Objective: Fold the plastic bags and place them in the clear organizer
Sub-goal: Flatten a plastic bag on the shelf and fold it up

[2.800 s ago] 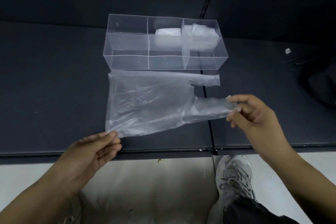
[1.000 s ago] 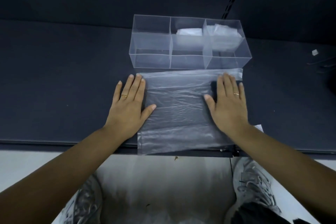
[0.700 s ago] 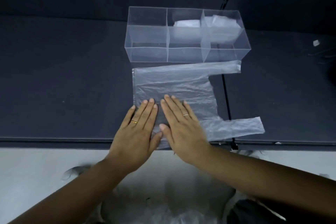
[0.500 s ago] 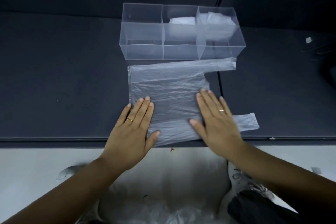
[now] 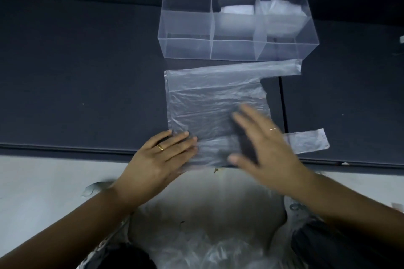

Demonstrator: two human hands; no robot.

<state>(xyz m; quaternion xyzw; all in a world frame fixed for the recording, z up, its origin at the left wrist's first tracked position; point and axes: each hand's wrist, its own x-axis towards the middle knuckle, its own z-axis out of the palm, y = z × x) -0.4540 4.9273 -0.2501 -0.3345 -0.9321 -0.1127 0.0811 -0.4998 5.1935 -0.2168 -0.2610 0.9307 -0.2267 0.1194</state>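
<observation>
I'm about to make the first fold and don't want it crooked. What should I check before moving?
1. Plastic bag flat on the table: ok, only light wrinkles.
2. Left hand presses the near left corner: ok, fingers straight.
3. Right hand touching the bag: cannot tell, blurred.
4. Far handle and near handle laid out to the right, apart: ok.
5. Clear organizer has a free compartment: ok, the left one; the middle and right hold folded bags.
</observation>
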